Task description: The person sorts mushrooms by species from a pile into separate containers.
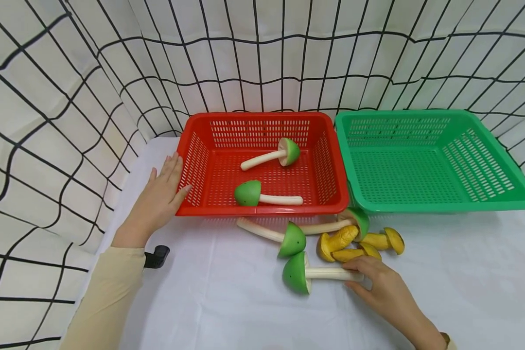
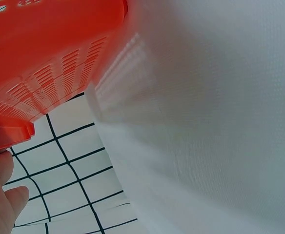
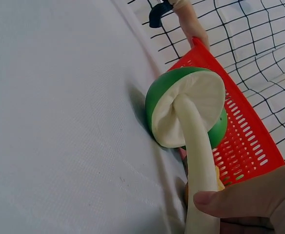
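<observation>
My right hand pinches the white stem of a green-capped toy mushroom, its cap pointing left. In the right wrist view, the thumb presses along that stem; the other fingers are mostly hidden. My left hand rests with extended fingers against the left side of a red basket. Inside the basket lie two green-capped mushrooms, one at the back and one near the front. On the cloth before it lie two more, one nearer and one partly hidden.
Several yellow mushrooms cluster just beyond my right hand. A green basket stands right of the red one, with nothing visible inside. White cloth covers the table, and a black-lined white curtain borders the back and left.
</observation>
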### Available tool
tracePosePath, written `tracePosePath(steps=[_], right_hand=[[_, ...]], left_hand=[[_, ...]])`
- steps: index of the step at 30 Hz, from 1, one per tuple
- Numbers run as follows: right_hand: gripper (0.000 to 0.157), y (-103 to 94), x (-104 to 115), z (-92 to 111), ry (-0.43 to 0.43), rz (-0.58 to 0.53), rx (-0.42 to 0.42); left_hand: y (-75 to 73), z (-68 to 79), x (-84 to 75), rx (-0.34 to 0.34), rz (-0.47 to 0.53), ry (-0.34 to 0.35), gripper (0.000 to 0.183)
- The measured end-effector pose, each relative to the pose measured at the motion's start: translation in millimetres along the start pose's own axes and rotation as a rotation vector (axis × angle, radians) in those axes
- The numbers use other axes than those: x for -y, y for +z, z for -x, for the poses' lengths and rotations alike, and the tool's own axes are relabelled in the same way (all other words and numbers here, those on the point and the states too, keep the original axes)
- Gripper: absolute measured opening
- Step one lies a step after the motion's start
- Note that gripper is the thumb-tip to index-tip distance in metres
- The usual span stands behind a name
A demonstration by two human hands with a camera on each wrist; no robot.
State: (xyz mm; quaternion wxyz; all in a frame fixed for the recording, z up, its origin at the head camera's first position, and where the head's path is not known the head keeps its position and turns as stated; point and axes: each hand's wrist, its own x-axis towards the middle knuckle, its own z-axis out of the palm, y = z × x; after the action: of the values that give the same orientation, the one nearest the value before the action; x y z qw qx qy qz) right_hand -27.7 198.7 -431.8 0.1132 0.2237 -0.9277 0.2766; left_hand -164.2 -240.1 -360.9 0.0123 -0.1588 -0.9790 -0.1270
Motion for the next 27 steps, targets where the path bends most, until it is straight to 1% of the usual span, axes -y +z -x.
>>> tracePosePath(steps=[3, 6, 10, 16, 23, 25, 27], right_hand=[[0.038, 0.6, 0.4, -0.8, -0.01, 0.057, 0.014], [0.038, 0.9, 0.9, -1.6, -0.019, 0.088, 0.031], [0.037, 1.4, 0.2, -2.8, -0.045, 0.077, 0.06], [0.038, 0.1, -1.2, -3.0, -0.094, -0.043, 0.092], [0.036, -3.6, -4.4, -3.7, -0.091, -0.152, 0.133], [0.033, -4.4, -5.4, -4.9, -0.085, -0.216, 0.154], [0.028, -5.4, -6.4, -6.3, -0.062, -0.309, 0.19]], left_hand=[[0.1, 0.5, -0.1, -0.002, -0.002, -0.003, 0.068], [-0.2, 1.0, 0.0, -0.003, 0.001, -0.005, 0.068], [-0.4, 1.3, -0.2, -0.006, 0.002, -0.004, 0.068], [0.8, 0.7, -0.5, -0.009, -0.002, -0.005, 0.068], [0.0, 1.8, -1.6, -0.008, 0.002, -0.011, 0.068], [0.3, 1.6, -1.3, -0.007, 0.004, -0.011, 0.068], [0.8, 1.1, -0.9, -0.007, 0.001, -0.01, 0.068]])
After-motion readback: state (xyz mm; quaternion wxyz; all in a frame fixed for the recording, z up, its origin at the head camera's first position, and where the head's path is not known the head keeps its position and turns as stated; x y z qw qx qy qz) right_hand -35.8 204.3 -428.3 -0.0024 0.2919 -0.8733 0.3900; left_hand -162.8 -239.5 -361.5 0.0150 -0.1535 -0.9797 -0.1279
